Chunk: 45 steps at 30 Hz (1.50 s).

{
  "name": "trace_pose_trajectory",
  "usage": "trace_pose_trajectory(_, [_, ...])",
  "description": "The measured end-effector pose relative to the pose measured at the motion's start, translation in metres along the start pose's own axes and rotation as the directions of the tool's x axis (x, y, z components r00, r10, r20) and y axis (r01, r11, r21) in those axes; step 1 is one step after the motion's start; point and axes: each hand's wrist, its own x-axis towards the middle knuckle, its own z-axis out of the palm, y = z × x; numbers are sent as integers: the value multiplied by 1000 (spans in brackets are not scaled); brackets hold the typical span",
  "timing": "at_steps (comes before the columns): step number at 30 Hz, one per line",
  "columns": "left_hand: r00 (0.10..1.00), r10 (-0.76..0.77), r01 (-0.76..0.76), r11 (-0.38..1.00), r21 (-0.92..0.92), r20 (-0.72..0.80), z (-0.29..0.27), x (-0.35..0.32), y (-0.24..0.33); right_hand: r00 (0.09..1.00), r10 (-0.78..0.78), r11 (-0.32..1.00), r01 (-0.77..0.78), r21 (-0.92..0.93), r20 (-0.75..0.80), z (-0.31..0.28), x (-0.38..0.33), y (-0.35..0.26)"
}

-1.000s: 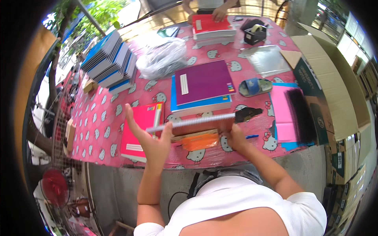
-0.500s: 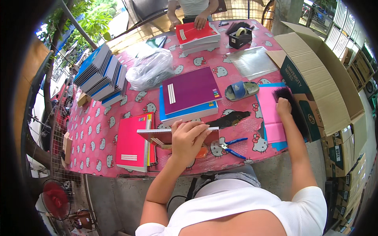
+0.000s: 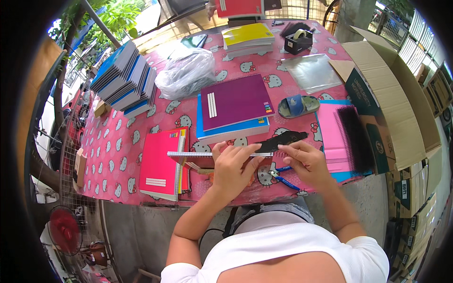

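Note:
A dark red notebook (image 3: 203, 161) stands on its long edge near the table's front, its white page edge facing up. My left hand (image 3: 231, 166) is closed over its top edge, fingers on the far side. At the notebook's right end, my right hand (image 3: 306, 162) pinches a thin spiral binding coil (image 3: 279, 154), mostly hidden by the fingers. Just below that hand lie blue-handled cutting pliers (image 3: 285, 181). To the right, a pile of black spiral coils (image 3: 353, 141) rests on pink sheets (image 3: 330, 129).
Purple (image 3: 236, 101) and blue notebooks are stacked ahead, beside a slide sandal (image 3: 298, 106). Pink-red notebooks (image 3: 159, 165) lie left, below tall stacks (image 3: 125, 80) and a plastic bag (image 3: 185, 73). A cardboard box (image 3: 382, 99) stands right. Across the table, a person holds a red notebook (image 3: 239, 7) above a yellow-topped stack (image 3: 247, 37).
My right hand has come from the black coil pile to the notebook's right end, with a coil. Across the table, the person has lifted the red notebook, baring a yellow one.

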Motion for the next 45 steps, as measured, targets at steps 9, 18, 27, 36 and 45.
trace_pose_trajectory(9, [995,73,-75,997,-21,-61,0,-9,-3,999,31,999,-31,13,-15,-2,15,-8])
trace_pose_trajectory(18, [993,80,-82,997,-13,-82,3,-11,-4,976,88,977,-123,174,197,-12,21,-8])
trace_pose_trajectory(27, [996,76,-77,997,-21,-48,1,-16,-5,996,-48,968,65,-244,73,7,12,-30])
trace_pose_trajectory(36, [989,119,-116,992,41,-84,1,-17,-5,985,-135,910,165,-380,105,19,9,-30])
trace_pose_trajectory(45, [990,122,-119,992,50,-71,0,-17,-7,986,-167,915,159,-371,11,25,15,-37])
